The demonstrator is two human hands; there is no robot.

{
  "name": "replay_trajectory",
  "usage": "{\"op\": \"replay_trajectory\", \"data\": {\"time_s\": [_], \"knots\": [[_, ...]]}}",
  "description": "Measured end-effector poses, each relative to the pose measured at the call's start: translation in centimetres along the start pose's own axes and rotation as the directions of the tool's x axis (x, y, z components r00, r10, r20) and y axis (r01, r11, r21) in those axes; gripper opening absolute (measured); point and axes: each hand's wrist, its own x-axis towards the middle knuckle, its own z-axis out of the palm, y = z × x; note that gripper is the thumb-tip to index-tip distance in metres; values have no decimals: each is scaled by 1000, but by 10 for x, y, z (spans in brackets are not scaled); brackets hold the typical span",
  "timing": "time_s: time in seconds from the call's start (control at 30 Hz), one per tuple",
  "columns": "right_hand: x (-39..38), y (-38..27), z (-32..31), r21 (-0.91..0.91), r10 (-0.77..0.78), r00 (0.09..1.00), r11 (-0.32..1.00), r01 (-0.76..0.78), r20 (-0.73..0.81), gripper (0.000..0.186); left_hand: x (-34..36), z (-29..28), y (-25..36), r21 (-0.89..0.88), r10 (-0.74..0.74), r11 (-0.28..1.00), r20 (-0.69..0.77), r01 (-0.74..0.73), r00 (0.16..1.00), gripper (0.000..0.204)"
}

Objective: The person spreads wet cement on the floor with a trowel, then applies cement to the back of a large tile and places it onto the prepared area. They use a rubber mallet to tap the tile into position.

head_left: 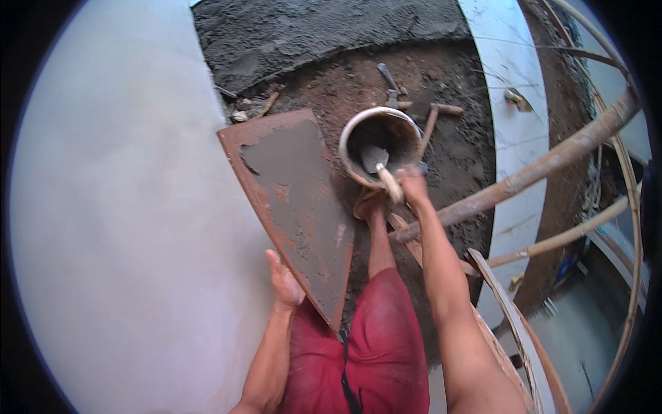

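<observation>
A large reddish-brown tile (324, 200), cut to a point at the near end, leans across my lap with grey mortar spread on its upper face. My left hand (284, 281) grips its lower left edge; some of the fingers are hidden behind it. Beyond my legs stands a round bucket (349, 160) with a mortar-stained rim. Inside it rests the blade of a trowel (374, 159), its pale wooden handle poking over the near rim. Right beside that handle, at the bucket's rim, is my right hand (412, 185), blurred, so its grip is unclear.
Smooth pale slabs (131, 207) fill the left side. Wet grey mortar (324, 31) covers the far ground, with brown soil nearer. A hammer (436, 117) and another hand tool (391, 86) lie beyond the bucket. Bamboo poles (531, 169) cross the right side over a white tile strip (514, 138).
</observation>
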Motion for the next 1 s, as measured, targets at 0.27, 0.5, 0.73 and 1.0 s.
{"op": "replay_trajectory", "data": {"time_s": [0.27, 0.5, 0.73, 1.0], "knots": [[83, 48, -31, 345, 246, 964, 917, -198, -102, 48, -5, -2, 1, 110, 1, 994, -47, 5, 999, 79], [17, -53, -52, 550, 118, 989, 833, -51, -87, 33, -6, -4, 5, 221, 55, 975, -195, -11, 979, 78], [-13, -66, -100, 633, 404, 822, 771, -70, -401, 43, -6, -5, 9, 268, 82, 963, -204, -25, 976, 78], [32, -53, -113, 708, 567, 504, 693, 136, -652, 61, -1, 9, 6, 427, 118, 904, -238, -5, 964, 79]]}}
